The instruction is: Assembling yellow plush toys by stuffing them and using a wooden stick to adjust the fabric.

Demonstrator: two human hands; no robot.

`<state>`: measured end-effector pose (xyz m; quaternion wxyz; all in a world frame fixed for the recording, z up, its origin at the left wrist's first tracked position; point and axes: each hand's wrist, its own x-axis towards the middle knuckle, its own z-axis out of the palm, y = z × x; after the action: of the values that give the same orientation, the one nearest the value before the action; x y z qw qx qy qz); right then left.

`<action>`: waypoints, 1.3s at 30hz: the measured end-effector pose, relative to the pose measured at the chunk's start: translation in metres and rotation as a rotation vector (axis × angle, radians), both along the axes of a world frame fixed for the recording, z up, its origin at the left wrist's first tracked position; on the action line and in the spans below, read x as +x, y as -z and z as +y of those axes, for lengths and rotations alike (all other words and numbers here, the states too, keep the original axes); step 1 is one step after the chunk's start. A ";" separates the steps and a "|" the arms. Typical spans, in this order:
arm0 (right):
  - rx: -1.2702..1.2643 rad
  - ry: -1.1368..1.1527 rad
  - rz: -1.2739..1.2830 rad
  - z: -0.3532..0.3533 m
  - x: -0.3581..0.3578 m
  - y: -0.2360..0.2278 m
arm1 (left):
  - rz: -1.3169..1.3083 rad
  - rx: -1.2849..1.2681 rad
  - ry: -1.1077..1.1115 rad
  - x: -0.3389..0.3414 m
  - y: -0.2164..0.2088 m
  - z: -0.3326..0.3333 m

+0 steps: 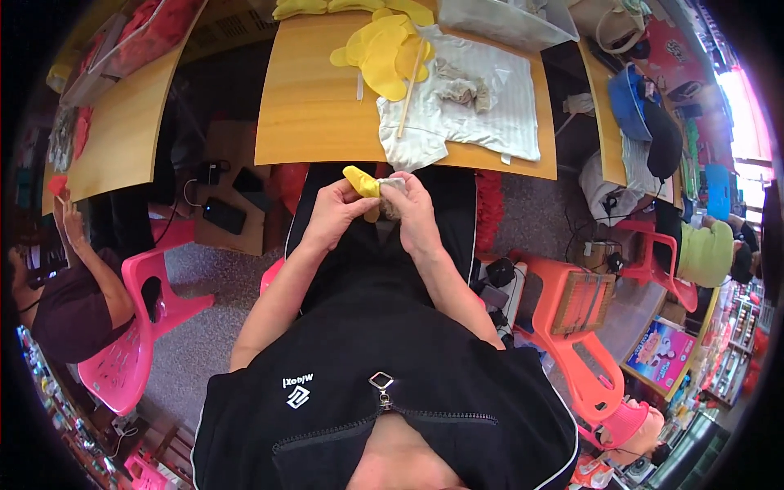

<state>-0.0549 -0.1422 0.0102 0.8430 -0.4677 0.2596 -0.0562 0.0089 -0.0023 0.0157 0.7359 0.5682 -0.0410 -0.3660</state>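
Note:
Over my lap, just off the table's near edge, my left hand (336, 214) pinches a small yellow fabric piece (362, 181) with a rounded tip. My right hand (415, 214) is closed against its other side, gripping a small wad of greyish cloth (394, 189) that touches the yellow piece. Part of both things is hidden by my fingers. Ahead on the table lie more yellow fabric pieces (380, 61) in a pile. A thin wooden stick (411, 90) rests across a white striped cloth (506, 106). Crumpled greyish scraps (465, 88) lie on that cloth.
The wooden table (306, 106) has a clear plastic bin (506, 23) at its far right. A pink chair (155, 314) with a seated person (77, 306) stands at left. An orange chair (567, 351) is at right. A phone (224, 215) lies on a low box at left.

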 end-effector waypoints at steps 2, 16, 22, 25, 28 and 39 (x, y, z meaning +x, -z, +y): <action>0.159 -0.003 -0.037 -0.002 -0.001 0.000 | 0.003 0.004 -0.001 0.001 -0.003 0.002; -0.197 -0.178 -0.057 -0.002 -0.012 0.000 | 0.045 0.013 0.035 0.008 -0.003 0.007; -0.632 -0.232 -0.215 0.005 -0.004 0.001 | -0.137 0.230 0.136 0.001 0.002 0.009; -0.944 -0.129 -0.229 0.006 -0.007 -0.013 | -0.089 0.211 0.068 0.002 0.003 0.008; -1.094 -0.135 -0.259 0.005 -0.011 -0.029 | 0.012 0.175 0.018 0.005 0.007 0.010; -1.057 -0.108 -0.304 0.001 -0.018 -0.018 | 0.100 0.023 -0.059 0.009 -0.014 0.004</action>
<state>-0.0725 -0.1408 0.0281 0.5232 -0.8265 0.0471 -0.2027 0.0178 0.0020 0.0297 0.7409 0.5586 0.0170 -0.3725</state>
